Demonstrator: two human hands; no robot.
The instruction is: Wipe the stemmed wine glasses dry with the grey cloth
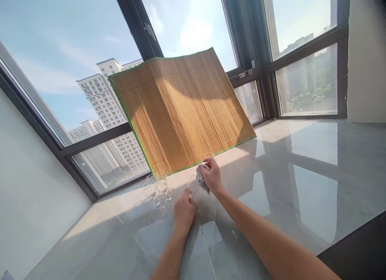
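My left hand (183, 211) is closed around the stem of a clear wine glass (192, 184), holding it just above the grey marble counter (271, 199). My right hand (212, 174) is closed on a small grey cloth (201, 178) and presses it against the bowl of that glass. A group of several empty stemmed glasses (158, 189) stands on the counter just left of my hands. Another glass (208, 155) shows behind my right hand, by the mat.
A bamboo mat (181, 111) with a green border leans upright against the window behind the glasses. Dark window frames (99, 141) run along the back, with high-rise buildings outside. A white wall (30, 191) is at the left, and a dark counter edge (356, 252) at the lower right.
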